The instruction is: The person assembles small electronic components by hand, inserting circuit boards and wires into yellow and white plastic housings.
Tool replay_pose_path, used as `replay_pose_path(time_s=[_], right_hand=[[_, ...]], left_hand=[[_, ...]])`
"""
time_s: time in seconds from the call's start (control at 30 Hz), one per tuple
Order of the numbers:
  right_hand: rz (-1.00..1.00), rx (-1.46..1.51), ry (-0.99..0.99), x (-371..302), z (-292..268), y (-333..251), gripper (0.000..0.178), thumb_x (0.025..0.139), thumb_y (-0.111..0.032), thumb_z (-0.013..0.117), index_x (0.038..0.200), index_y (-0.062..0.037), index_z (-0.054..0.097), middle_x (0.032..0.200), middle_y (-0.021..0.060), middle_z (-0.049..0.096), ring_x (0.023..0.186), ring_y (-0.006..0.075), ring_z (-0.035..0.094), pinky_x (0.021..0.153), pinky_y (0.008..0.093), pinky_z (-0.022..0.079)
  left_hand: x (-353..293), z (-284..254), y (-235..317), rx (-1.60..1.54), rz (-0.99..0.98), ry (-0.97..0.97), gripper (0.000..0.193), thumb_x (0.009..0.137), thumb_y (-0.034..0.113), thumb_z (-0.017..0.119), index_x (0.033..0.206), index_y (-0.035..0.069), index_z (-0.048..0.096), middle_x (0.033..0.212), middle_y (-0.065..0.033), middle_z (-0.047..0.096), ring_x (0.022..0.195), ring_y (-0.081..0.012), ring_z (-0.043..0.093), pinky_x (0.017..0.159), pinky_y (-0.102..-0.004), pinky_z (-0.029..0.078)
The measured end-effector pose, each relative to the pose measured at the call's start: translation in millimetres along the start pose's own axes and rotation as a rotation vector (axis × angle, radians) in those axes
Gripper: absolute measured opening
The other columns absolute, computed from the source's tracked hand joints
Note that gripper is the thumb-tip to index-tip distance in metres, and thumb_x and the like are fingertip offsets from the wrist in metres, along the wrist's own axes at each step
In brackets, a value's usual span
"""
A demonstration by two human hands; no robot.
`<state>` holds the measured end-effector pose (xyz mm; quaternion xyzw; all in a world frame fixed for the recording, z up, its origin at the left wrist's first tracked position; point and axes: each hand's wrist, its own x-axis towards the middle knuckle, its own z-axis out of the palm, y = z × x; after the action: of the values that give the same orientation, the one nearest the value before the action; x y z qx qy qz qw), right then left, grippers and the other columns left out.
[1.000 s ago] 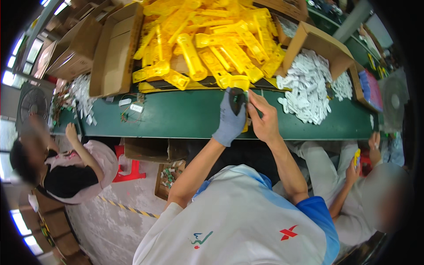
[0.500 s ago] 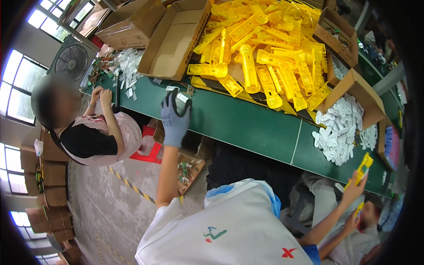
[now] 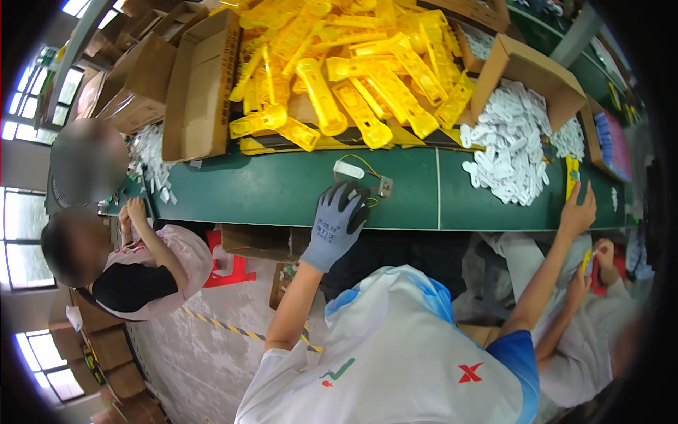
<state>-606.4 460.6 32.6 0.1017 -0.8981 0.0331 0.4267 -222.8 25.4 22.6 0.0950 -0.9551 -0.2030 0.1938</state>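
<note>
The grey-gloved left hand (image 3: 332, 227) (grip indiscernible) is held near a white oblong module (image 3: 349, 169); the bare right hand (image 3: 580, 212) is spread at a yellow plastic housing (image 3: 572, 174).

the yellow parts (image 3: 321, 99) look glossy plastic, the tray (image 3: 201, 88) matt cardboard.

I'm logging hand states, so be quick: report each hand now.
Left hand: gloved, near the white part; whether it grips anything cannot be told.
Right hand: open, at the yellow part's near end.
</note>
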Motion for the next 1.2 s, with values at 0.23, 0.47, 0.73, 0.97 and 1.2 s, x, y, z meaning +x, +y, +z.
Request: replay_pose_path(time_s=[0.23,0.47,0.73,0.97,1.2], right_hand=[[0.263,0.997,0.038,-74,-89,-166,0.010,0.090,-0.002,0.062,0.098,0.0026,0.068,0.096,0.0120,0.070,0.087,0.0233,0.066,0.081,0.0337,0.052],[-0.510,1.204,-0.697,-86,-147,-287,0.041,0.075,-0.013,0.078,0.114,-0.0081,0.066,0.107,0.0075,0.065,0.103,0.0282,0.059,0.084,0.0379,0.051],[-0.375,1.339,-0.911,-89,-127,-260,0.039,0.075,-0.011,0.078,0.113,-0.0078,0.068,0.093,0.0051,0.067,0.089,0.0245,0.063,0.082,0.0337,0.052],[-0.227,1.512,-0.640,-33,-139,-258,0.031,0.074,-0.012,0.082,0.101,-0.0060,0.069,0.090,0.0065,0.071,0.079,0.0161,0.065,0.075,0.0272,0.048],[0.191,1.935,-0.872,-33,-116,-276,0.019,0.085,-0.013,0.073,0.100,-0.0031,0.067,0.093,0.0027,0.070,0.076,0.0089,0.061,0.073,0.0248,0.049]], left_hand=[[23,11,8,-0.403,-0.229,0.204,0.050,0.076,-0.010,0.063,0.124,0.003,0.057,0.124,-0.0176,0.059,0.109,-0.0371,0.060,0.093,-0.0406,0.050],[26,-6,3,-0.312,-0.309,0.531,0.035,0.079,-0.014,0.058,0.110,0.000,0.065,0.113,-0.0161,0.066,0.096,-0.0289,0.066,0.084,-0.0329,0.053],[31,-46,-2,-0.031,-0.226,0.069,0.067,0.069,0.001,0.070,0.133,0.013,0.054,0.144,-0.0203,0.040,0.138,-0.0438,0.028,0.111,-0.0528,0.029],[45,-26,-11,0.052,-0.150,0.074,0.060,0.074,0.008,0.070,0.132,0.011,0.054,0.140,-0.0174,0.045,0.132,-0.0420,0.035,0.111,-0.0530,0.028],[54,15,-37,0.227,-0.082,0.109,0.046,0.079,0.013,0.067,0.124,0.010,0.059,0.121,-0.0151,0.057,0.116,-0.0356,0.051,0.104,-0.0487,0.037]])
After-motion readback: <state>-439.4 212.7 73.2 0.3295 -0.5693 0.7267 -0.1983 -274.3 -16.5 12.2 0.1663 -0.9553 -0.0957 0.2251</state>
